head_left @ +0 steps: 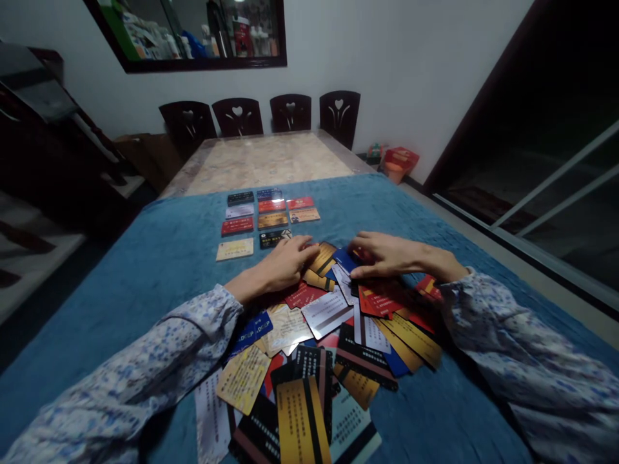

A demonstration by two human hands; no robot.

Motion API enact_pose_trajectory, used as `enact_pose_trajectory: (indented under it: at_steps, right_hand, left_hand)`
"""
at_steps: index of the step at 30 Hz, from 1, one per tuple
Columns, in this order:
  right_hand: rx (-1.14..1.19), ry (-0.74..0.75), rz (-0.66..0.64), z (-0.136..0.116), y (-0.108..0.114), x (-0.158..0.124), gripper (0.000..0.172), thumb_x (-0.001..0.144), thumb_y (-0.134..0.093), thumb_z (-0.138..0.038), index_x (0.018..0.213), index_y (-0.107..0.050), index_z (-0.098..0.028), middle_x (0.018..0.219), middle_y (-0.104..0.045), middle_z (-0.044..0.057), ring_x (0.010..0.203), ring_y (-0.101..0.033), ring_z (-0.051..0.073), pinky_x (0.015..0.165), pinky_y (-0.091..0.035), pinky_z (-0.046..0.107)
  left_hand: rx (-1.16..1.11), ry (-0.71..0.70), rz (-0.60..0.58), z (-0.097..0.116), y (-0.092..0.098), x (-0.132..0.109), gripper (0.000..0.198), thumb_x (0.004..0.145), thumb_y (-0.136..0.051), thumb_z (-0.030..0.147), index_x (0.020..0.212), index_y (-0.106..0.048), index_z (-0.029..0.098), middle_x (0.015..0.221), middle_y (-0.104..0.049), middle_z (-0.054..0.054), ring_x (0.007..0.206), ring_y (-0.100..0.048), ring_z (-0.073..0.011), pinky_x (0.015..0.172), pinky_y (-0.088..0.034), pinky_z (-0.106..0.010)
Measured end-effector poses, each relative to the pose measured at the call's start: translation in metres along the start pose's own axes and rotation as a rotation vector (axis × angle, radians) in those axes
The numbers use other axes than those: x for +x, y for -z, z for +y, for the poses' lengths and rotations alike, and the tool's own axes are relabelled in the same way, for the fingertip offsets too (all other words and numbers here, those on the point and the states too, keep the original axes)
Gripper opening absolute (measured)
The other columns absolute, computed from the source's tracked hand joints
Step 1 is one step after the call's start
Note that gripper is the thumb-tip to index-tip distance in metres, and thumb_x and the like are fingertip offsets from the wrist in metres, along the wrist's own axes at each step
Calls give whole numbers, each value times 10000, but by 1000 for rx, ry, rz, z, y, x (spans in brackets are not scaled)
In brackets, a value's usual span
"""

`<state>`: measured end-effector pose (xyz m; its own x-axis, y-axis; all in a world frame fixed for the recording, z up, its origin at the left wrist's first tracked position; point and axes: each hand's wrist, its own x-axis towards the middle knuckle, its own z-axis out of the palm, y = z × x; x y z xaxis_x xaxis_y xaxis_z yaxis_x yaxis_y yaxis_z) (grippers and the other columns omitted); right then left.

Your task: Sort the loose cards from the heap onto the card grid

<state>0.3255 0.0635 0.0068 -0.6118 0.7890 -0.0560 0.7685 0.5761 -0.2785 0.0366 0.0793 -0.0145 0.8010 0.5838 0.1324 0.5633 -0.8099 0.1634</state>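
A loose heap of printed plastic cards (329,312) is spread in front of me, in gold, black, red, blue, white and silver. At the heap's far left edge, my left hand (283,265) rests with fingers bent together beside a gold card (323,259); what lies under the fingertips is hidden. My right hand (389,252) curls over the far right part, its thumb near a blue card (344,259). A dark red card (362,253) shows between its thumb and fingers. Below that hand lie red cards (382,298).
Beyond my hands, small sorted card stacks stand in rows, including a cream stack (235,249), a black stack (271,239) and an orange-toned stack (304,214). A blue cloth (178,258) covers the near part of the marble-patterned table (275,154). Dark chairs (236,116) line the far end.
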Motion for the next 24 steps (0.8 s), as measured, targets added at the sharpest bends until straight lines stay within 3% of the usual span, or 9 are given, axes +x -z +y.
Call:
enact_pose_trajectory:
  at_steps: [6,11,17,24]
  right_hand:
    - [104,93,-18,-12,-7,-3,950,678,-812,-697,1447,-535,-213,1359,-589,157,1226,-574,346,1029,-501,475]
    - [188,111,44,3,-14,2,995,694,-827,-655,1484,-470,-165,1420,-545,181,1324,-517,352,1110,-451,502]
    - [166,43,56,33,-14,7,936,705,-784,-725,1431,-540,-188,1358,-598,170,1268,-549,358,1057,-469,501]
    - [191,62,33,35,-8,9,740,794,-705,-717,1322,-643,-202,1255,-641,146,1129,-607,314,992,-492,458]
  left_hand:
    - [-77,-62,24,28,-2,14,590,955,-406,147,1543,-378,106,1620,-384,-212,1504,-370,-296,1227,-326,-497]
    - [-163,-55,1,37,-13,26,749,979,-497,376,1627,-200,146,1693,-232,-217,1564,-262,-335,1239,-262,-587]
    - [-75,-135,-84,36,-12,26,465,1039,-430,394,1465,-536,241,1671,-333,-146,1553,-265,-377,1191,-254,-682]
    - [-4,-103,-59,28,-7,23,356,1066,-401,346,1277,-631,177,1541,-525,-153,1534,-313,-348,1189,-263,-656]
